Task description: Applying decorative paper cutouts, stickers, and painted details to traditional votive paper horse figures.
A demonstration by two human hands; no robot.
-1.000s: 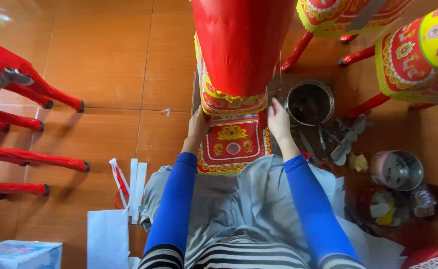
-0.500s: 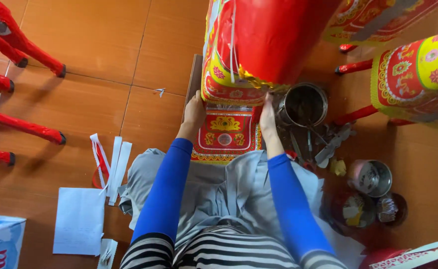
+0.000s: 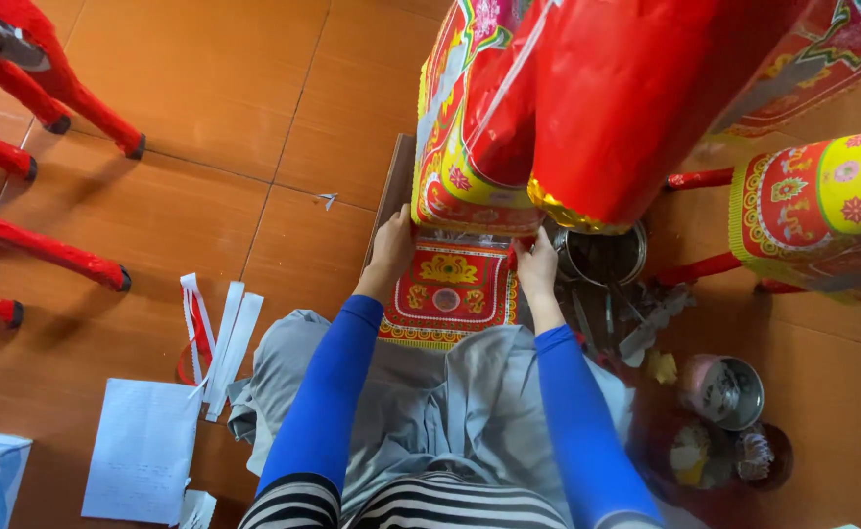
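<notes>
Bright, even daylight fills the view. Glare streaks the glossy red paper figure (image 3: 587, 108), blurred by closeness. Soft shadows fall right of the red legs (image 3: 48, 250) on the floor. Edges bend slightly outward.

Looks like a home craft workshop for paper figures. Work is done on an orange tiled floor (image 3: 205, 108); red paper-covered figure legs (image 3: 53, 250), patterned figures (image 3: 813, 211), cut paper strips (image 3: 225, 338) and metal tins (image 3: 724, 392) are scattered around.
</notes>
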